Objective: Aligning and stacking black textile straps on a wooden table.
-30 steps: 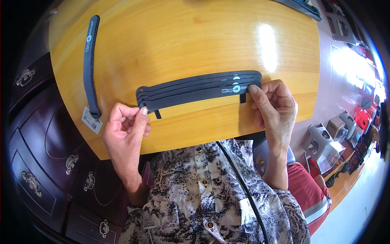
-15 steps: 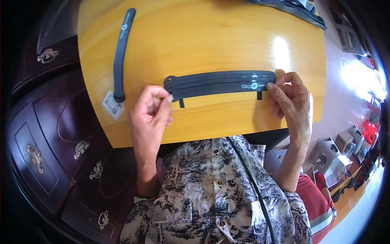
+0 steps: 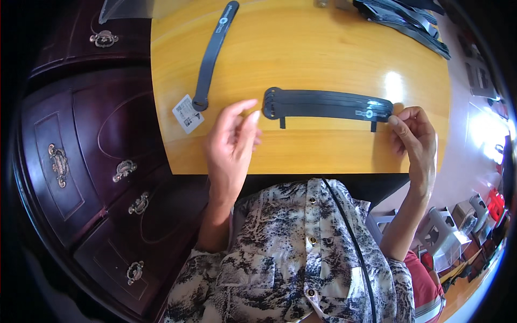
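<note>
A fanned stack of several dark grey hook-and-loop straps [image 3: 323,105] lies across the table in front of me. Slotted, rounded ends are on its left, and pale print shows near its right end. Two short black strips poke out beneath its near edge. My right hand [image 3: 417,134] pinches the stack's right end between thumb and fingers. Just off the left end is my left hand [image 3: 234,134], holding nothing, thumb and forefinger slightly apart. Farther left, a single dark grey strap [image 3: 211,59] lies lengthwise, its slotted end by a white printed label [image 3: 188,114].
A pile of dark straps [image 3: 401,21] sits at the table's [image 3: 312,59] far right corner. Dark wooden drawers [image 3: 81,145] with metal handles stand to the left. On the right, grey plastic stools [image 3: 439,234] are on the floor.
My left hand has let go of the stack's left end and drawn slightly away from it. My right hand keeps its pinch. The whole view has shifted, with the table now farther right.
</note>
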Demonstrator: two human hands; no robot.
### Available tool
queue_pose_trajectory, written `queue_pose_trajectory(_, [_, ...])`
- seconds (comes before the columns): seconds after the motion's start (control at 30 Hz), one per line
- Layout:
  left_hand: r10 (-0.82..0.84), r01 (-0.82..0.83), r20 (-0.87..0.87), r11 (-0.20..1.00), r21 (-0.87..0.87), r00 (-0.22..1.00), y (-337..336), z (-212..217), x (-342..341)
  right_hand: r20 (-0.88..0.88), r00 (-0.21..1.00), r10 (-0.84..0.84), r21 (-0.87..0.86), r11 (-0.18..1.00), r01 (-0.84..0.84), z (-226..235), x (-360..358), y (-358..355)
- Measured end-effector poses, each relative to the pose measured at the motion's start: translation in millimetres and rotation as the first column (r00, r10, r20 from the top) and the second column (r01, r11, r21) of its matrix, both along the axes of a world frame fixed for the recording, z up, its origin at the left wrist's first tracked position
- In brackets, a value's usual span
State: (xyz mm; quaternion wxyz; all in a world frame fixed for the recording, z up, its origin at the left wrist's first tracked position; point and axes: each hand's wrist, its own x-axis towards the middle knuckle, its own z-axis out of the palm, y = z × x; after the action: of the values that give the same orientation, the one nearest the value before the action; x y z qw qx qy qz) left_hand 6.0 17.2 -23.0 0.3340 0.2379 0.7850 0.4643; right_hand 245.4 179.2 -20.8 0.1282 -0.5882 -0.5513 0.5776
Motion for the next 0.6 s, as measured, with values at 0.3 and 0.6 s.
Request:
queue_pose_trajectory(0.3, [-0.734, 0.726, -0.602, 0.595, -0.345, 0.315, 22, -9, 25, -0.018, 0.971, 0.236, 0.263, 0.939, -0.223, 8, -53, -34])
queue_pose_trajectory(0.6, [-0.759, 0.736, -0.573, 0.572, -0.362, 0.308, 27, -15, 31, -0.115, 0.974, 0.195, -0.037, 0.979, -0.201, -5, -57, 6])
